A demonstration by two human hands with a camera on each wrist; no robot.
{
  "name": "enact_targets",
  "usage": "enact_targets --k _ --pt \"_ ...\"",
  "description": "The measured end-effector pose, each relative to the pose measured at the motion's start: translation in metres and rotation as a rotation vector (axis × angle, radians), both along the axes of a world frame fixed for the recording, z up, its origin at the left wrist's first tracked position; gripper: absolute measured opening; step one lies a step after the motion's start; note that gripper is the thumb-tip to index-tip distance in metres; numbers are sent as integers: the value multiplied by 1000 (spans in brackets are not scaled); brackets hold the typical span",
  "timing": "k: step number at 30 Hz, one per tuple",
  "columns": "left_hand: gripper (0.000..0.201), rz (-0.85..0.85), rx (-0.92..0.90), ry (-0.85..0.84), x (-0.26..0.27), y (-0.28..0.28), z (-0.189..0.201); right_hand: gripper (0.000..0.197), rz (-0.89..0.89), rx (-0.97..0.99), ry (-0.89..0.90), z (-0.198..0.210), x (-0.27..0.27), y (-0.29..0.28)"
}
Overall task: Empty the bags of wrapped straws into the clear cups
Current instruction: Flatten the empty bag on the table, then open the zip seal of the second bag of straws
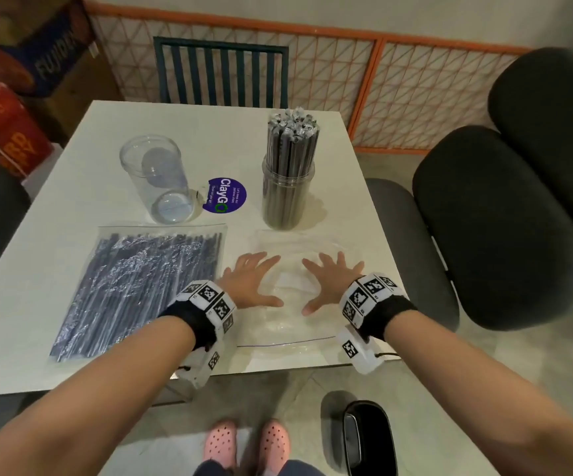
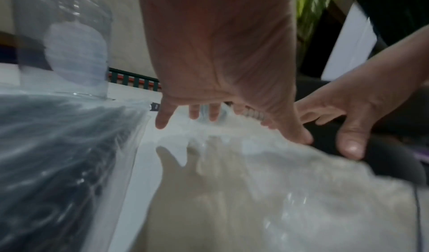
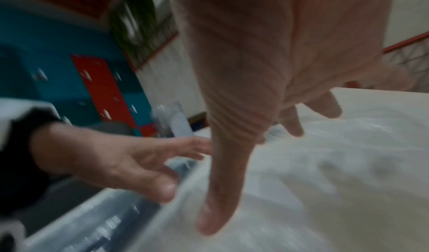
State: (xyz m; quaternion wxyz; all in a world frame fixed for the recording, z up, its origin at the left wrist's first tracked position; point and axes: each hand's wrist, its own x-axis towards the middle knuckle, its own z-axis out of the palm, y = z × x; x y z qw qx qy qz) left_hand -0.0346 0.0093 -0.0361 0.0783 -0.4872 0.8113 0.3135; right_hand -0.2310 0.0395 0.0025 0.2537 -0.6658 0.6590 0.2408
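Note:
An empty clear bag (image 1: 288, 324) lies flat on the white table (image 1: 82, 146) near its front edge. Both hands hover just over it with fingers spread: my left hand (image 1: 250, 280) at its left side, my right hand (image 1: 329, 280) at its right; whether they touch it I cannot tell. A full bag of wrapped dark straws (image 1: 141, 286) lies to the left. Behind it stands an empty clear cup (image 1: 156, 178). A second clear cup (image 1: 287, 194) at the back right is packed with upright wrapped straws (image 1: 292, 139). In the left wrist view the straw bag (image 2: 58, 164) and empty cup (image 2: 62, 41) show blurred.
A purple round sticker (image 1: 225, 195) sits between the two cups. A slatted chair (image 1: 221, 68) stands behind the table, dark padded chairs (image 1: 505, 228) to the right. Boxes (image 1: 7, 125) are stacked at the left. A black object (image 1: 364, 438) lies on the floor by my feet.

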Motion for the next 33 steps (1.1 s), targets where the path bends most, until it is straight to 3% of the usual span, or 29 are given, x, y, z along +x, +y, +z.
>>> enact_targets --k 3,7,10,14,16,18,19,22,26,29,31,33 --pt "72 187 -141 197 22 -5 17 79 38 -139 -179 27 31 -14" --pt "55 508 -233 166 90 -16 12 58 -36 -98 -548 29 87 -28" --pt "66 792 -207 -36 148 -6 0 66 -130 -47 -627 7 123 -29" --pt "84 1057 -157 -294 191 30 -9 83 -242 -23 -570 -29 156 -28" --pt "81 1082 -122 -305 197 38 -17 86 -321 -53 -594 -35 169 -28" --pt "68 1116 -97 -159 199 39 -20 87 -386 -60 -617 -37 179 -30" --pt "60 1121 -88 -61 200 38 -21 80 -426 -46 -618 -36 183 -31" --pt "44 1114 -89 176 205 42 -15 23 -565 41 -704 -28 186 -37" --pt "30 1159 -197 406 216 45 8 18 -575 206 -941 -2 181 -39" --pt "56 1230 -161 500 224 40 29 18 -506 223 -1123 26 176 -36" --pt "83 1244 -191 437 220 35 52 22 -385 109 -1121 43 174 -35" --pt "82 1203 -417 423 206 32 87 22 -246 -10 -1089 55 176 -35"
